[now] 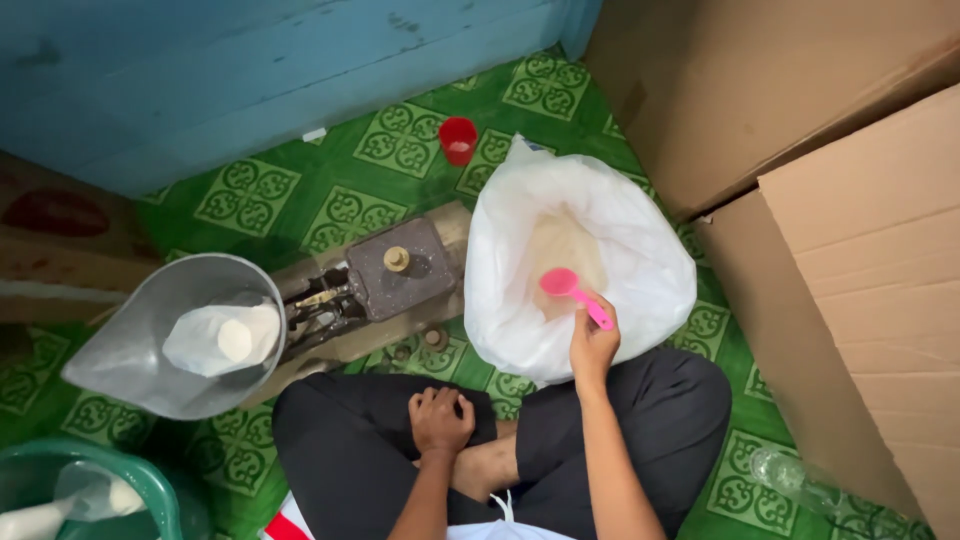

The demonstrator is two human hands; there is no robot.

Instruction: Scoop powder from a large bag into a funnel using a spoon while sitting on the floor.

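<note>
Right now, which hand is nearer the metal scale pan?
Left. The left hand rests on the knee, right of the metal scale pan; the right hand holds the pink scoop over the white sack.

a small home packing corner: beside the balance scale [330, 300] lie green patterned floor covering [350, 210], cardboard boxes [850, 230] and a blue plank wall [250, 70].

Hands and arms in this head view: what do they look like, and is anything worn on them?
Both arms are bare up to the frame edge: no sleeves, gloves, watch or bracelets show. The left hand and right hand have bare fingers, with no rings that I can make out. Lower down, the person wears dark trousers.
</note>
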